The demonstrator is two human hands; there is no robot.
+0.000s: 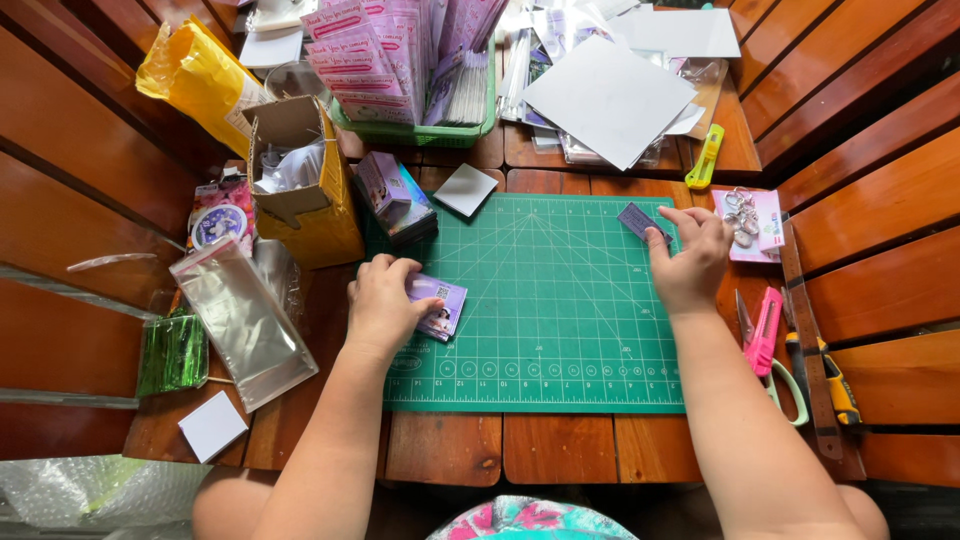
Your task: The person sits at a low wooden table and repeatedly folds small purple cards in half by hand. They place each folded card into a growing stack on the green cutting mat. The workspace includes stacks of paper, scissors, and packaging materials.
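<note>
My left hand [383, 302] rests on the left side of the green cutting mat [560, 310], fingers closed over a small stack of purple printed cards [441, 305]. My right hand [690, 258] is at the mat's upper right corner, pinching a small dark purple card [638, 220] between thumb and fingers. A pile of holographic purple cards [395, 195] lies at the mat's upper left corner, beside a small white square of paper [466, 189].
Left of the mat: an open yellow cardboard box [300, 180], clear plastic sleeves [240, 315], a green foil packet [172, 352], a white square [212, 426]. Behind: a green basket of pink packets [410, 70], white sheets [610, 95]. Right: a yellow cutter [705, 157], pink cutter [766, 328], scissors [790, 385].
</note>
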